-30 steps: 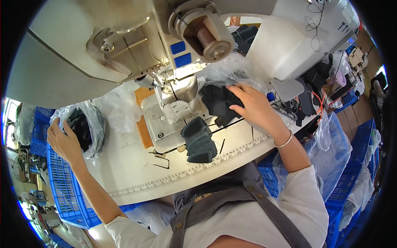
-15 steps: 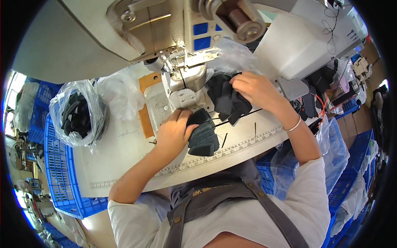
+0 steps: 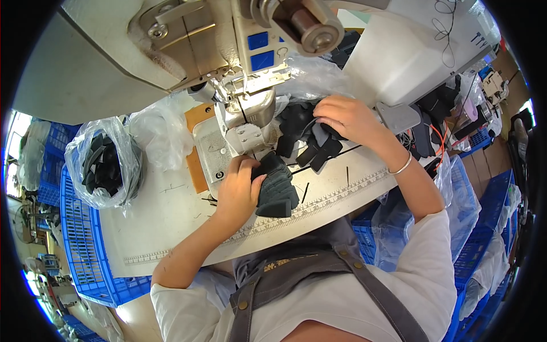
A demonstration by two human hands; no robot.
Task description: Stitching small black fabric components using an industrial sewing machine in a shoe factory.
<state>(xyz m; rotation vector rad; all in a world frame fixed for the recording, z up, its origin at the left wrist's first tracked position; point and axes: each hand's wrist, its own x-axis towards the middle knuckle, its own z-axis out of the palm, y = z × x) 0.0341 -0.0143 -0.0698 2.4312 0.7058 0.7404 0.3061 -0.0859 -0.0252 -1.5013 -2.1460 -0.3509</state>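
Both my hands on dark fabric pieces at the sewing machine (image 3: 239,85).

My left hand (image 3: 239,191) grips a stack of dark pieces (image 3: 276,188) just in front of the machine; my right hand (image 3: 347,119) closes on loose dark pieces (image 3: 310,142) to its right. Left of the machine, a clear plastic bag (image 3: 105,162) holds more dark pieces, beside a blue crate (image 3: 80,251).

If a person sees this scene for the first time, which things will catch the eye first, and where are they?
The big cream sewing machine fills the top of the view, over a white worktable. Below its needle, the left hand rests on a stack of dark grey fabric pieces, and the right hand holds black pieces beside the machine. At the left, a clear plastic bag of dark pieces sits above blue crates.
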